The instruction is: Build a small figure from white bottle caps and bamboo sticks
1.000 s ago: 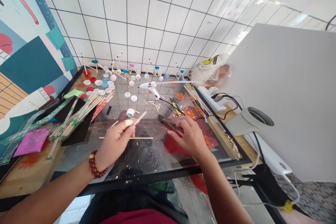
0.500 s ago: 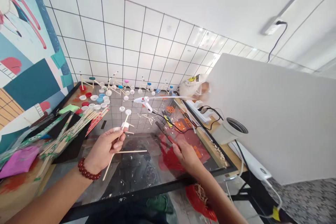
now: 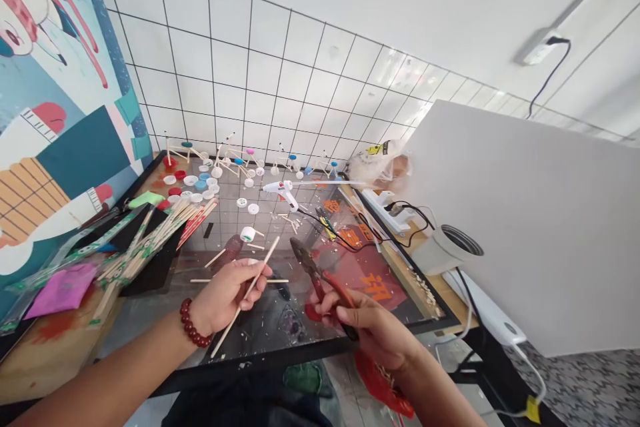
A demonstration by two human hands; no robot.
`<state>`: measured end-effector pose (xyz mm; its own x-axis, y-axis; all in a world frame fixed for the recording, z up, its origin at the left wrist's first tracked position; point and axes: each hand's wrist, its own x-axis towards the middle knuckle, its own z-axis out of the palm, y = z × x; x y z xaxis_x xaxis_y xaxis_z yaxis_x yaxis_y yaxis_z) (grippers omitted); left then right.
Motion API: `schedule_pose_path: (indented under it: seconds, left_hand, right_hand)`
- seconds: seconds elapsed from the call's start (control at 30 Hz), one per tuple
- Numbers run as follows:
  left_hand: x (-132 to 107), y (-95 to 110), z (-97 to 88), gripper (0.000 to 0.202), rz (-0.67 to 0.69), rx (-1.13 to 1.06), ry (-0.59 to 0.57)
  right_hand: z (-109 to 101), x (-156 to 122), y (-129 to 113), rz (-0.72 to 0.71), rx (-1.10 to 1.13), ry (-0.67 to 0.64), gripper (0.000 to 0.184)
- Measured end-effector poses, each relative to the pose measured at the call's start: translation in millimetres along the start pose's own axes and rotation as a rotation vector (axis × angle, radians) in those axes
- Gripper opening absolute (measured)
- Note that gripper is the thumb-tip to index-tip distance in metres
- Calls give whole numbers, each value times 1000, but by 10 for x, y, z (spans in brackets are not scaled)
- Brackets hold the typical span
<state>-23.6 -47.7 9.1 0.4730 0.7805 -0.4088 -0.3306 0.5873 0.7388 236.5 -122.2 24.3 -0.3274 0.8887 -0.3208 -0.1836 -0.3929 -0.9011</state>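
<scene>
My left hand (image 3: 231, 297) pinches a thin wooden stick (image 3: 231, 330) that slants up to the right over the dark glossy tabletop. In my right hand (image 3: 367, 320) is a pair of pliers (image 3: 311, 263) with red handles, its dark jaws pointing up and left toward the stick's upper end, apart from it. Beneath my left hand another wooden stick (image 3: 200, 281) lies crosswise on the table. Just beyond, a white bottle cap (image 3: 247, 234) sits near short stick pieces (image 3: 215, 258). Two flat white caps (image 3: 253, 209) lie farther back.
A white glue gun (image 3: 281, 193) lies mid-table, its cord running right. Behind stand several stick-and-cap figures (image 3: 239, 161). Loose caps (image 3: 201, 185) and a bundle of sticks (image 3: 150, 240) lie left. A power strip (image 3: 385, 210) and a grey-white container (image 3: 435, 252) stand right.
My right hand has lifted the pliers off the tabletop and drawn them closer. My left hand has moved right and down, bringing the stick nearer to me.
</scene>
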Motion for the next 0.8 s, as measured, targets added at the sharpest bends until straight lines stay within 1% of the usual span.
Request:
schedule_pose_path:
  seconds: [0.07,0.1,0.2,0.3,0.4,0.5,0.6,0.67,0.8]
  left_hand:
    - [-31,-68,28,24,-78,19,-83]
    - [-50,-97,43,24,-115,22,-124]
    - [-95,-161,80,26,-207,29,-218]
    - [-99,-203,87,25,-246,30,-272]
    - [-61,-232,62,23,-277,2,-285]
    - [-14,-250,34,22,-305,-33,-266]
    - [8,-260,22,21,-317,-44,-259]
    - [7,-265,20,20,-305,-36,-257]
    - [3,-266,13,21,-279,-45,-259]
  right_hand:
    - [4,-47,19,10,-60,18,28]
    - [5,-76,29,18,-51,31,27]
    - [-1,-164,59,76,108,98,22]
    - [-3,-200,90,88,307,136,16]
    - [20,-171,136,38,412,169,20]
    - [53,-126,220,-38,435,222,24]
    - [79,-113,329,-100,407,225,29]
    - [88,-124,391,-135,368,219,35]
    - [87,-153,455,-157,326,207,49]
